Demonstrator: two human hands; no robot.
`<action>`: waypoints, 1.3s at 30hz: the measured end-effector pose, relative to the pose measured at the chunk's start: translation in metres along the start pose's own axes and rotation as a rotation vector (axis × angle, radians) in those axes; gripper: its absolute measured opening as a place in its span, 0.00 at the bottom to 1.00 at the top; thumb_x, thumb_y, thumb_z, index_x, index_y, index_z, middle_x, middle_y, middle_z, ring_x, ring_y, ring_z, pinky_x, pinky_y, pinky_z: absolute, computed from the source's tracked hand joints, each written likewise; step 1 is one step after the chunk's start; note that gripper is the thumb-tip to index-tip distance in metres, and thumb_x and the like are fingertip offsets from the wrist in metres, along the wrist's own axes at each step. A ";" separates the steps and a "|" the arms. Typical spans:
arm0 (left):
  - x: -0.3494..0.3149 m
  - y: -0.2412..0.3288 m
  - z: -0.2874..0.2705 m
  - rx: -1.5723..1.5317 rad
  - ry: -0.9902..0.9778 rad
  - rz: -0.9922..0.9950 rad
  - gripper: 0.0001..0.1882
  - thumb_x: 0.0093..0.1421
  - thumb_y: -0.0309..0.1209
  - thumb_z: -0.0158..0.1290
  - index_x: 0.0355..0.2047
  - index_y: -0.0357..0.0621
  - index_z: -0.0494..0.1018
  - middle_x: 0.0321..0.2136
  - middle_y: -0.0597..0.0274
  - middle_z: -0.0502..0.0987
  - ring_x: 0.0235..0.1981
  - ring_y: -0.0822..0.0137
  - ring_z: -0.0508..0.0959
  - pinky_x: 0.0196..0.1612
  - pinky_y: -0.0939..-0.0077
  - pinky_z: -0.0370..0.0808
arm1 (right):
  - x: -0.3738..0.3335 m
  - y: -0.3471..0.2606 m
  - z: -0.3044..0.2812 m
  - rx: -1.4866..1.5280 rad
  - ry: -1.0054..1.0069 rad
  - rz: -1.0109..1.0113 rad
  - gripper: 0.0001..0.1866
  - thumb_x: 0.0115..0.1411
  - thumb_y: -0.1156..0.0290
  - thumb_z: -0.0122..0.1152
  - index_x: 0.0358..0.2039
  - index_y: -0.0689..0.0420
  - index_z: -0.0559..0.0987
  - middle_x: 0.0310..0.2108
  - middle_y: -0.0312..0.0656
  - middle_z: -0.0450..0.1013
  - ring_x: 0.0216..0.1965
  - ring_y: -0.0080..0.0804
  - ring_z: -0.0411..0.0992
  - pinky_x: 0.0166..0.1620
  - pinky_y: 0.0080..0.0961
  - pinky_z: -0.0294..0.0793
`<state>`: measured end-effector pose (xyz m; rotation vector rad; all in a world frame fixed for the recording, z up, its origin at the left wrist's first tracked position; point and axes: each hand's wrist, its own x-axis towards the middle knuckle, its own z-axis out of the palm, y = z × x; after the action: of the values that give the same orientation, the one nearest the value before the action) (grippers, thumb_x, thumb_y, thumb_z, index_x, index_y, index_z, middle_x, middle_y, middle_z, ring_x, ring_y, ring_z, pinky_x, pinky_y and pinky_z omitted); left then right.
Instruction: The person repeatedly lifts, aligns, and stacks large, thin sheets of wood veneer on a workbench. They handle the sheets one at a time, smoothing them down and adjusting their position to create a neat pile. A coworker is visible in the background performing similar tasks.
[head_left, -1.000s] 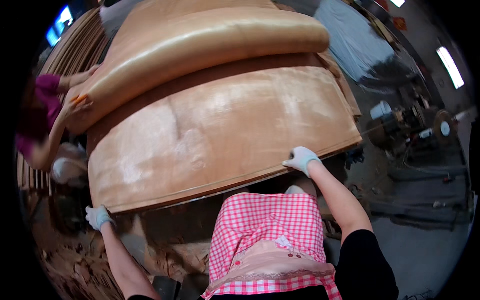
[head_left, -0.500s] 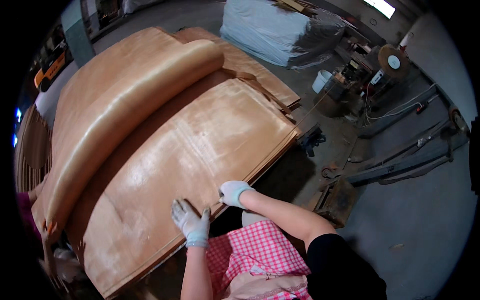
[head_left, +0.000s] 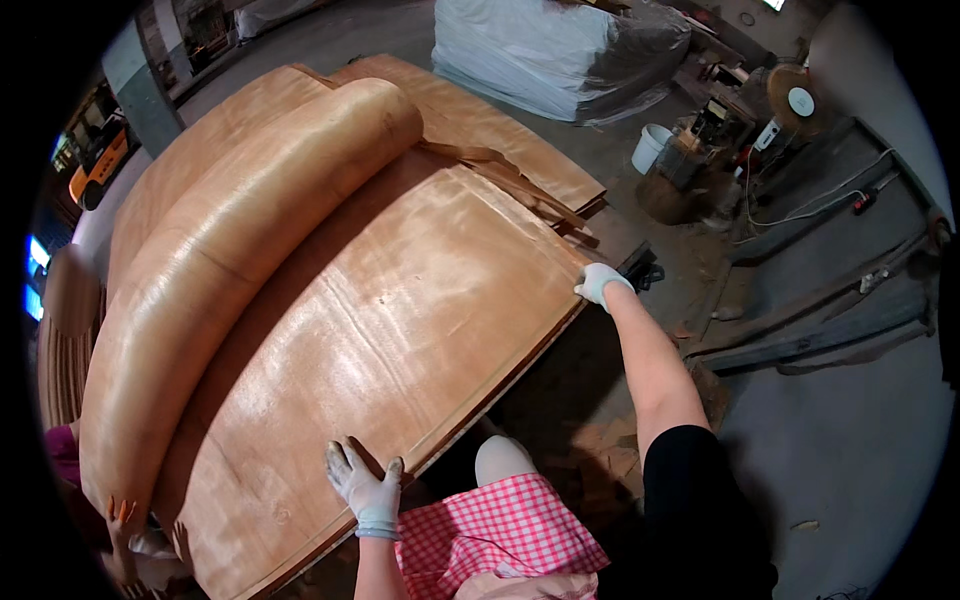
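Observation:
A stack of large thin wood veneer sheets [head_left: 390, 300] lies before me, its near edge running up to the right. My left hand [head_left: 363, 487], in a pale work glove with dirty fingertips, rests flat on the top sheet near that edge, fingers spread. With the arm stretched out, my right hand [head_left: 603, 285], also gloved, is closed on the right corner of the top sheet; its fingertips are partly hidden. Beyond, another veneer sheet is bent over into a long rounded fold [head_left: 250, 220] across the stack. A co-worker's hand [head_left: 122, 518] touches its lower left end.
Torn veneer strips [head_left: 510, 178] hang at the far right edge. To the right stand a white bucket [head_left: 651, 147], a machine with a round disc [head_left: 795, 100] and a metal frame [head_left: 830, 335] on the floor. A plastic-wrapped stack [head_left: 540, 60] stands behind; an orange vehicle [head_left: 100, 170] is far left.
My right hand has moved away along the edge to the right corner. My left hand stays flat, slightly nearer me. The folded sheet has shifted and looks wider; the co-worker's hand is lower.

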<state>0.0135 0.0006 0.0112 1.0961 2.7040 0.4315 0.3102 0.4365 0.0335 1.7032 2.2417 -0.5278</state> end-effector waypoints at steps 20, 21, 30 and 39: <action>-0.118 0.015 -0.066 -1.092 0.096 0.297 0.11 0.50 0.29 0.57 0.35 0.41 0.76 0.31 0.55 0.76 0.34 0.58 0.77 0.37 0.69 0.74 | -0.375 -0.223 0.114 1.112 -0.238 -0.840 0.08 0.61 0.72 0.59 0.36 0.63 0.74 0.58 0.59 0.64 0.54 0.36 0.67 0.53 0.30 0.68; -0.126 0.005 -0.065 -1.144 0.138 0.299 0.11 0.50 0.29 0.58 0.35 0.40 0.77 0.30 0.57 0.75 0.34 0.61 0.77 0.37 0.71 0.74 | -0.385 -0.230 0.114 1.098 -0.293 -0.834 0.09 0.61 0.71 0.59 0.37 0.63 0.74 0.58 0.59 0.63 0.55 0.37 0.67 0.54 0.30 0.68; -0.161 -0.052 -0.055 -1.459 0.088 0.021 0.03 0.56 0.24 0.57 0.31 0.38 0.78 0.28 0.64 0.76 0.33 0.70 0.76 0.38 0.77 0.73 | -0.403 -0.272 0.124 0.773 -0.439 -0.912 0.26 0.63 0.62 0.57 0.55 0.68 0.68 0.51 0.54 0.71 0.53 0.40 0.70 0.56 0.31 0.68; -0.136 -0.208 -0.083 -1.534 0.792 -0.393 0.03 0.53 0.21 0.61 0.27 0.38 0.77 0.26 0.66 0.78 0.29 0.76 0.76 0.35 0.80 0.75 | -0.323 -0.239 0.097 0.428 -0.077 -0.826 0.04 0.58 0.78 0.56 0.32 0.62 0.78 0.29 0.42 0.74 0.33 0.30 0.73 0.42 0.26 0.72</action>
<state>-0.0486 -0.2535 0.0282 -0.1164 1.7918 2.5344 0.1664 0.0575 0.1138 0.7713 2.8539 -1.2912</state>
